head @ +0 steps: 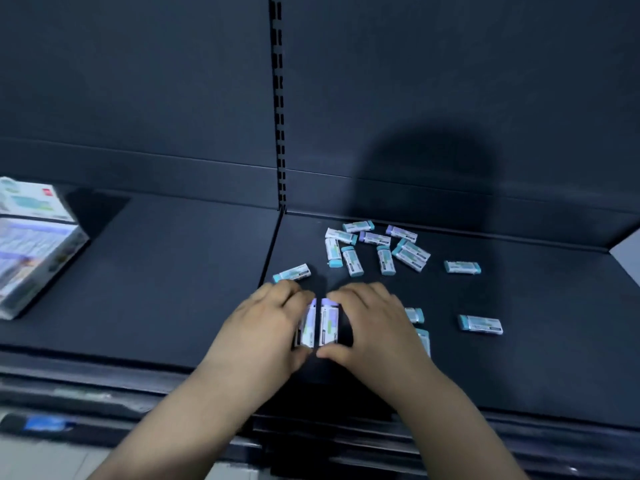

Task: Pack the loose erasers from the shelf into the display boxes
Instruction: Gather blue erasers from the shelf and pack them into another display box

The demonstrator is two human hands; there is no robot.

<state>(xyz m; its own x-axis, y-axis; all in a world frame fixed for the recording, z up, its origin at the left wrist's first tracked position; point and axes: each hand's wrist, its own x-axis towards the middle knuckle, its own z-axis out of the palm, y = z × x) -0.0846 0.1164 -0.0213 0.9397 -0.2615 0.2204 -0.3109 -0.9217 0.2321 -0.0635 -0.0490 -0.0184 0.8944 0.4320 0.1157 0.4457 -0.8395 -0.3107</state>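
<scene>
On shelf (173, 271): L+R hands (266, 327) (374, 323) (gripping erasers (329, 325))

Pretty dim overall, the dark shelf (166, 278) eats most of the light. Source looks to be behind the camera: a big soft shadow (426, 174) lands on the back panel (138, 98), right of centre. Pale erasers (386, 260) glow a bit. Boxes (31, 244) at the left edge are smeared, and lines bow near the edges.
</scene>
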